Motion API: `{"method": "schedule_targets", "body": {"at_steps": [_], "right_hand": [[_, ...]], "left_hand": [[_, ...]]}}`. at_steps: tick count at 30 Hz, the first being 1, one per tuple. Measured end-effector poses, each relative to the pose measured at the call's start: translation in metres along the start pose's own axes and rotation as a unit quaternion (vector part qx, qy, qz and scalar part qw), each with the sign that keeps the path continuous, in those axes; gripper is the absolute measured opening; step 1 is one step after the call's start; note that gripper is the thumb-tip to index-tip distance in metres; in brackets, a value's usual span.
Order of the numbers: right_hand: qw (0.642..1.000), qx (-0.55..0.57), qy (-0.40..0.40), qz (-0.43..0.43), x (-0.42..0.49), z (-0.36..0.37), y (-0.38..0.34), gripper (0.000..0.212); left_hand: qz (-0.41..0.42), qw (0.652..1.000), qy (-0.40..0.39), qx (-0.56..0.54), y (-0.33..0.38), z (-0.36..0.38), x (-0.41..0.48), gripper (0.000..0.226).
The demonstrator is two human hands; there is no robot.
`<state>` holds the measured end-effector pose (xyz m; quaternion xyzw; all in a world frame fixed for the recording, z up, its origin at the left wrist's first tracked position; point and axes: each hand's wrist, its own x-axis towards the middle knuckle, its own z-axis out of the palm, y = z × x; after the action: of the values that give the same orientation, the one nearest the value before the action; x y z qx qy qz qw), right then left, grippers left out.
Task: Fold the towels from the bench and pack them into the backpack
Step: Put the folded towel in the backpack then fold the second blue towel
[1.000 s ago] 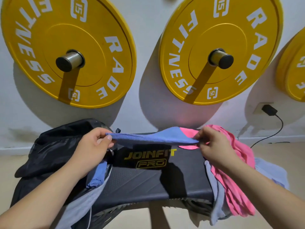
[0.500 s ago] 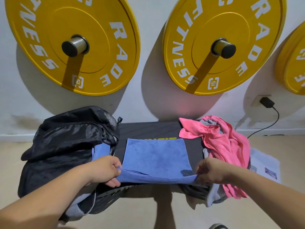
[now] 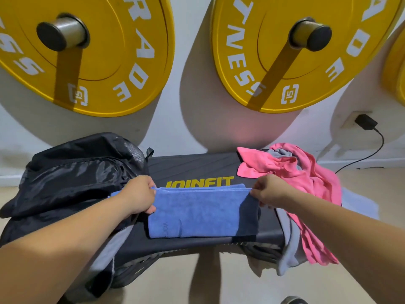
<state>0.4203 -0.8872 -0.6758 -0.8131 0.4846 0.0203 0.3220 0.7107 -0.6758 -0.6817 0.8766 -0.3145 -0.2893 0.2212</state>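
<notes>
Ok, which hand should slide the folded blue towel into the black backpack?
Probably left: the left hand pinches the folded blue towel at the corner beside the black nylon backpack; the right hand holds the opposite corner, by the crumpled pink towel.
</notes>
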Motion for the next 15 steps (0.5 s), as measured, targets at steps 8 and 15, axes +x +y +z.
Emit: {"method": "schedule_targets", "body": {"at_steps": [8, 15], "right_hand": [[0.999, 0.023, 0.034, 0.026, 0.063, 0.042, 0.014, 0.023], [0.999, 0.010, 0.048, 0.003, 0.078, 0.060, 0.026, 0.036]], "left_hand": [[0.028, 0.991, 0.029, 0.126, -0.008, 0.030, 0.055, 0.021], [0.083, 0.973, -0.010, 0.214, -0.031, 0.042, 0.066, 0.056]]}}
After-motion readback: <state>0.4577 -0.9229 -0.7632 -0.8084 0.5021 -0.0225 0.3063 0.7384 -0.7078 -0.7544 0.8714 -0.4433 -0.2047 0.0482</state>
